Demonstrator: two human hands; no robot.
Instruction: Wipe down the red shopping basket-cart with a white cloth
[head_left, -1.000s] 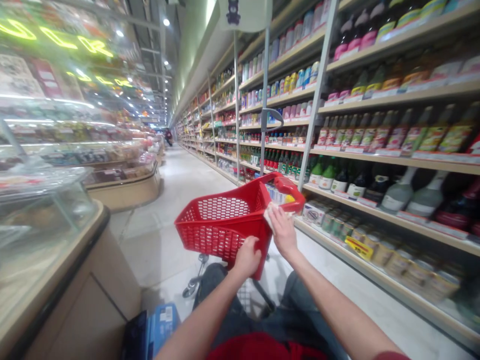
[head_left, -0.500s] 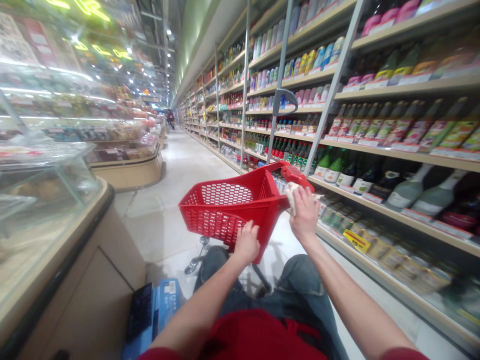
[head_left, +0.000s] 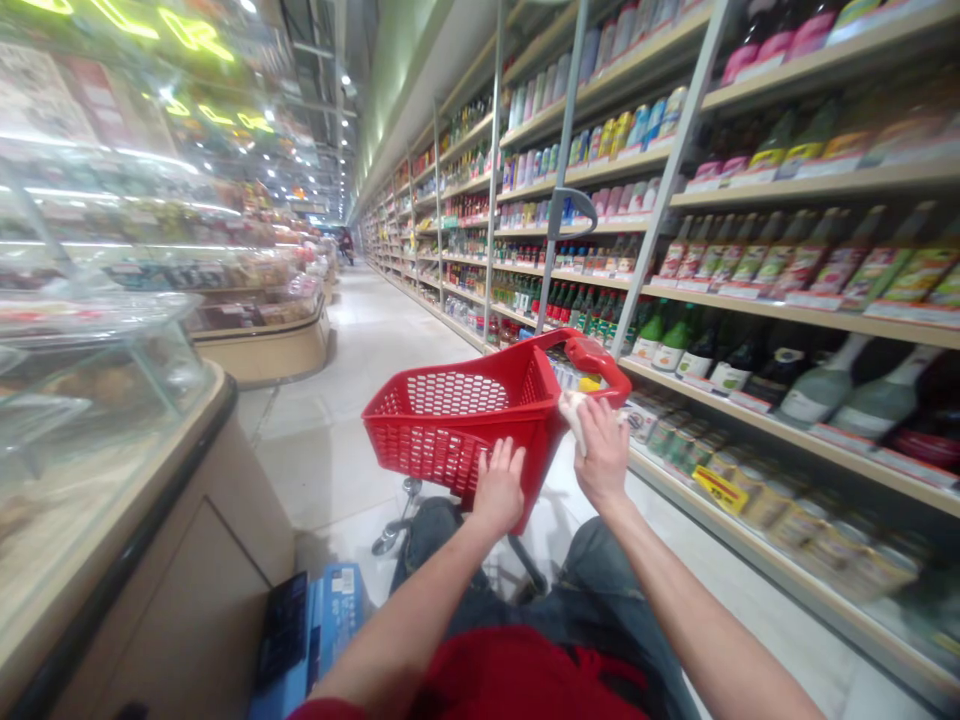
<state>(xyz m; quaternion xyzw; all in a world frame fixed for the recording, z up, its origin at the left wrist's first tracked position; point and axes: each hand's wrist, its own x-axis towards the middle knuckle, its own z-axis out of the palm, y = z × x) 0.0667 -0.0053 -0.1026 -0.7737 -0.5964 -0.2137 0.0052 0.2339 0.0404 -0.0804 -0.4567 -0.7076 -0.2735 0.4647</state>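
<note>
A red plastic shopping cart (head_left: 450, 432) with honeycomb holes in its sides stands right before my knees. My left hand (head_left: 500, 487) lies against the side of its basket, fingers stretched out and a little apart. In my right hand (head_left: 602, 455) is a white cloth (head_left: 573, 412), pressed to the basket's rear corner just below the red push handle (head_left: 611, 372). The fingers of that hand curl over the cloth and cover part of it. Inside the basket I see nothing but the holed walls; its floor is hidden.
To the right run tall shelves (head_left: 787, 300) of bottles and cans, with a yellow price tag (head_left: 720, 488) low down. On the left stands a glass-topped display counter (head_left: 217, 420). A blue box (head_left: 337, 610) sits on the floor by my left leg. The tiled aisle (head_left: 360, 320) stretches ahead.
My right hand has slid the cloth from the handle's end slightly left and down to the basket corner. The left hand's fingers have straightened against the basket side.
</note>
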